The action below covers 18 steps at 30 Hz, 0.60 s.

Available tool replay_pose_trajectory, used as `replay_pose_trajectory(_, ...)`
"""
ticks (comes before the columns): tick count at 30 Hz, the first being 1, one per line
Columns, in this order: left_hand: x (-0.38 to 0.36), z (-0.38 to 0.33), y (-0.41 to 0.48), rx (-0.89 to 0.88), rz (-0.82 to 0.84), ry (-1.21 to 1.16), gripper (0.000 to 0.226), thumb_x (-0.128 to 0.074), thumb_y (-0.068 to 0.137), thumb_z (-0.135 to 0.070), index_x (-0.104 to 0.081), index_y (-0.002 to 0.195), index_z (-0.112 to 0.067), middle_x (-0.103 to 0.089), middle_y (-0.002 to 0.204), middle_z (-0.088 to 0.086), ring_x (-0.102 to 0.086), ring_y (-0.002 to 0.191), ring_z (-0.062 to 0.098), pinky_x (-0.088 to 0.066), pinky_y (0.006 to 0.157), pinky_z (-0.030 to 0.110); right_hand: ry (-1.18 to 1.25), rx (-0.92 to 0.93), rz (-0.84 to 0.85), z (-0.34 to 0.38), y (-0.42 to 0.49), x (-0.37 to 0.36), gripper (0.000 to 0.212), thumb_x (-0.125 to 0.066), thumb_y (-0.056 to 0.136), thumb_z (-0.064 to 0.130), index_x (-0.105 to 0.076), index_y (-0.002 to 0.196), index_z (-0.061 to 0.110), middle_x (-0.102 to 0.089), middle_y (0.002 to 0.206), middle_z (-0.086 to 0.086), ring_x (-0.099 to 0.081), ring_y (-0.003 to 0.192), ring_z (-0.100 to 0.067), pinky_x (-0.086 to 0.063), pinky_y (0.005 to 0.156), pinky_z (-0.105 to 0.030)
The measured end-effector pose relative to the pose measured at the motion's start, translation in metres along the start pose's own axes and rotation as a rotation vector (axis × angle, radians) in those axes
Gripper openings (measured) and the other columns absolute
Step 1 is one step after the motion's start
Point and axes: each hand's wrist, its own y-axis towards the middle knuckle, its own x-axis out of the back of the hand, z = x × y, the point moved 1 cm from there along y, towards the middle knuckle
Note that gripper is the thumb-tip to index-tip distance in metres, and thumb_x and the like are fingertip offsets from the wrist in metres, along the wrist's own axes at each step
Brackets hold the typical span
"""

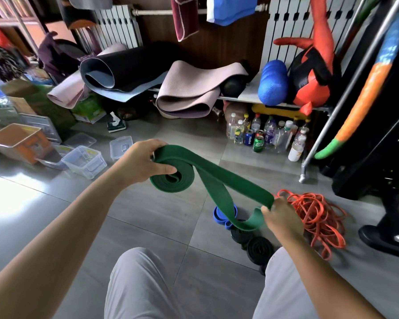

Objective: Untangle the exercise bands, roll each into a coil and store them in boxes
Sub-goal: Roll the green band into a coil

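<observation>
The green band (228, 183) slants from left hand (141, 162) down-right to right hand (279, 215).

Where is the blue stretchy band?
In the head view, the blue band lies on the floor right of centre, partly behind the green band, beside the black coils.

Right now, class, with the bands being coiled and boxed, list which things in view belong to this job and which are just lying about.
Belongs to the job: green band, gripped by left hand and right hand; orange bands in a tangle; blue band; black coils; clear boxes.
Just lying about: yoga mats; bottles; blue foam roller; tissue box.
</observation>
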Motion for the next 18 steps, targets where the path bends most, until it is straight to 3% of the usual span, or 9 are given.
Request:
replay_pose_trajectory(3,-0.002,0.002,0.004,0.003,0.003,0.023,0.04,-0.085,0.063,-0.02,-0.066,0.097,-0.027,-0.068,0.09,-0.006,-0.066,0.081,0.02,-0.056,0.077,0.045,0.127,0.036,0.1,-0.003,0.008,-0.004,0.021,-0.051,0.088,0.021,-0.061,0.093,0.004,-0.066,0.09,-0.019,-0.061,0.084,-0.036,-0.034,0.062,-0.03)
replay_pose_trajectory(5,-0.005,0.004,0.007,0.019,-0.002,0.029,0.039,-0.085,0.064,-0.02,-0.066,0.097,-0.026,-0.069,0.089,-0.006,-0.067,0.079,0.02,-0.057,0.075,0.044,0.28,0.02,0.136,0.0,0.007,-0.005,0.026,-0.048,0.083,0.024,-0.059,0.073,0.003,-0.062,0.073,-0.019,-0.054,0.07,-0.033,-0.032,0.055,-0.031)
replay_pose_trajectory(7,-0.004,0.008,0.009,0.037,-0.018,0.024,0.037,-0.085,0.065,-0.019,-0.066,0.097,-0.025,-0.069,0.088,-0.005,-0.067,0.078,0.02,-0.057,0.074,0.044,0.461,-0.033,0.154,-0.001,0.006,-0.006,0.032,-0.045,0.078,0.028,-0.054,0.062,0.002,-0.056,0.061,-0.019,-0.053,0.066,-0.032,-0.04,0.057,-0.035)
replay_pose_trajectory(9,-0.001,0.012,0.011,0.051,-0.037,0.05,0.038,-0.084,0.065,-0.019,-0.065,0.097,-0.025,-0.068,0.087,-0.006,-0.066,0.076,0.022,-0.057,0.072,0.044,0.644,-0.089,0.164,-0.005,0.006,-0.006,0.029,-0.049,0.078,0.024,-0.064,0.07,0.0,-0.063,0.064,-0.018,-0.059,0.069,-0.032,-0.049,0.066,-0.039)
replay_pose_trajectory(12,0.005,0.02,0.014,0.078,-0.048,0.115,0.042,-0.085,0.064,-0.021,-0.065,0.102,-0.021,-0.068,0.088,-0.001,-0.066,0.075,0.027,-0.057,0.07,0.046,0.894,-0.087,0.254,-0.01,0.004,-0.001,0.025,-0.049,0.083,0.018,-0.074,0.078,0.012,-0.073,0.076,0.001,-0.067,0.077,-0.016,-0.047,0.072,-0.028)
replay_pose_trajectory(14,0.008,0.027,0.014,0.105,-0.056,0.115,0.044,-0.085,0.065,-0.02,-0.066,0.104,-0.017,-0.069,0.092,0.002,-0.066,0.08,0.026,-0.056,0.076,0.045,1.156,-0.121,0.376,-0.011,0.002,0.0,0.03,-0.047,0.09,0.009,-0.074,0.079,0.017,-0.074,0.086,-0.006,-0.071,0.084,-0.02,-0.052,0.076,-0.03)
replay_pose_trajectory(16,0.011,0.032,0.015,0.126,-0.06,0.114,0.04,-0.085,0.065,-0.02,-0.066,0.1,-0.018,-0.068,0.092,0.002,-0.065,0.082,0.023,-0.055,0.079,0.045,1.353,-0.166,0.448,-0.013,0.001,0.002,0.033,-0.047,0.091,0.002,-0.07,0.073,0.018,-0.071,0.072,-0.009,-0.07,0.068,-0.023,-0.056,0.062,-0.032)
replay_pose_trajectory(18,0.013,0.035,0.015,0.131,-0.061,0.121,0.038,-0.085,0.064,-0.02,-0.065,0.097,-0.021,-0.067,0.091,0.001,-0.065,0.083,0.021,-0.055,0.079,0.044,1.36,-0.159,0.459,-0.015,0.001,0.002,0.022,-0.049,0.09,0.0,-0.063,0.077,0.013,-0.06,0.061,-0.011,-0.059,0.049,-0.018,-0.051,0.048,-0.029)
